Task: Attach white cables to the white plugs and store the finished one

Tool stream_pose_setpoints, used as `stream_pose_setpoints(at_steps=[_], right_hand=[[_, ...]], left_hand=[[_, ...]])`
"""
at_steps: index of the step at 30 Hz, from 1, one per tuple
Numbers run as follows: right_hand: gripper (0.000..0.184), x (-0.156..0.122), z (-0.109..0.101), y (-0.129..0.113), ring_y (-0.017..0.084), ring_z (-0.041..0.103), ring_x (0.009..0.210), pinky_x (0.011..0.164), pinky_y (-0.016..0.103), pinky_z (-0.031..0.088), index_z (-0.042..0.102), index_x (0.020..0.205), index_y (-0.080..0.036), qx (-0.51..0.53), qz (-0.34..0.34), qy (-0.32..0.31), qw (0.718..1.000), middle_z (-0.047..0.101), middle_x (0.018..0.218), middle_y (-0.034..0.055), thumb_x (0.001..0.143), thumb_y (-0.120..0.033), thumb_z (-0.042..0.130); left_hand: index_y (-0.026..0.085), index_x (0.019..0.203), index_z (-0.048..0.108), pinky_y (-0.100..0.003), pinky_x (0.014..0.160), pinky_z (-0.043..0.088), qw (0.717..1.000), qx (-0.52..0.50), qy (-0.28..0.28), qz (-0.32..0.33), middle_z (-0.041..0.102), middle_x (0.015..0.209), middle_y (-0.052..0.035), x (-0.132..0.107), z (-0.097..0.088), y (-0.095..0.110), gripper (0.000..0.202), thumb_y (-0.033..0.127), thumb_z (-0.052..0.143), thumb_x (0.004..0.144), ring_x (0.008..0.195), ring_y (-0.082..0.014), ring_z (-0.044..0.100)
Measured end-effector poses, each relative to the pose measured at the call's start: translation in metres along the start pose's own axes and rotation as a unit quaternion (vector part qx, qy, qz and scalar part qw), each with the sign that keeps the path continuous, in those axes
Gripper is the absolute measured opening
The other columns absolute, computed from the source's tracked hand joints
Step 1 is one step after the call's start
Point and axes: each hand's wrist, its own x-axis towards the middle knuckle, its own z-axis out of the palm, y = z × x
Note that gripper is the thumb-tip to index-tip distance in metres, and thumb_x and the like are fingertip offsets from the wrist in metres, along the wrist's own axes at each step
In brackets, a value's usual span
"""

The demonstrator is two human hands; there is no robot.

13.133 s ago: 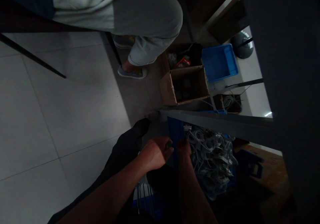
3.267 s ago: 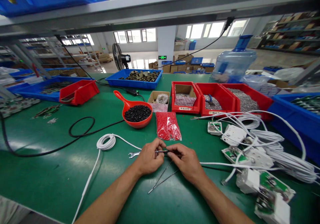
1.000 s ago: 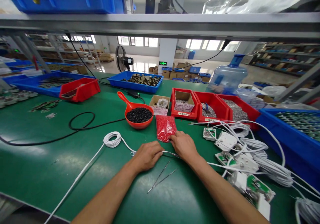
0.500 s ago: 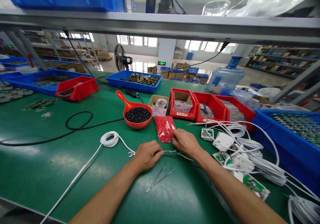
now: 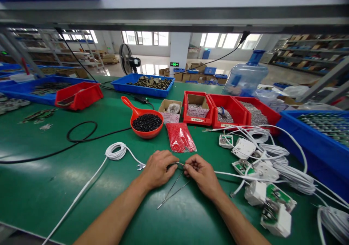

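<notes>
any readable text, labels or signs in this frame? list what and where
Nothing can be quoted with confidence.
Green lit sign on the far pillar: characters too small to read.
White label on the front of a red bin: printed, too blurred.
Printed side of the small cardboard box: too blurred.
Blue patch on the water jug: no legible text.
</notes>
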Motion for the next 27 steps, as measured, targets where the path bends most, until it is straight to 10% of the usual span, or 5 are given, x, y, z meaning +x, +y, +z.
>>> stream_pose_setpoints(at_steps=[27], right_hand=[[0.021,0.007,0.009,0.011,0.015,0.062,0.063,0.062,0.026,0.051,0.058,0.08,-0.017,0.106,0.018,0.052,0.993,0.063,0.066,0.0003,0.072,-0.031,0.071]], left_hand=[[0.019,0.086,0.074,-0.02,0.069,0.048,0.956,-0.254,0.056,-0.134,0.071,0.085,-0.0008,0.006,0.015,0.007,0.015,0.025,0.061,0.083,0.074,-0.0125,0.064]])
